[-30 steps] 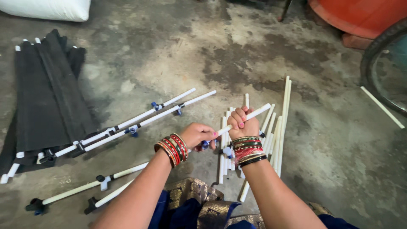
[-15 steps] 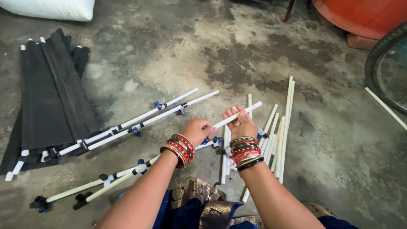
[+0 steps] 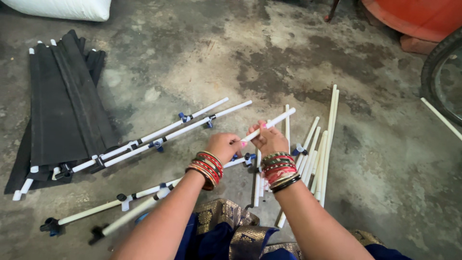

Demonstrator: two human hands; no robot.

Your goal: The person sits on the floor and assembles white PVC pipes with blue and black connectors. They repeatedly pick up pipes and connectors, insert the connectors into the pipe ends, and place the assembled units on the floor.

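White plastic rod [image 3: 269, 125] now tilts toward 2 o'clock, gripped by left hand [image 3: 222, 146] and right hand [image 3: 267, 140]; assembled rods [image 3: 144, 197] shifted closer, 7 o'clock

White sack [image 3: 62, 8] cut off by the top edge, orange drum [image 3: 418, 17] and tyre [image 3: 440, 72] by the top and right edges. Near end of the white tube [image 3: 269, 124] buried inside the left hand [image 3: 222, 147] and right hand [image 3: 268, 139]. Rods under the black fabric [image 3: 62, 106] mostly covered, only tips showing.
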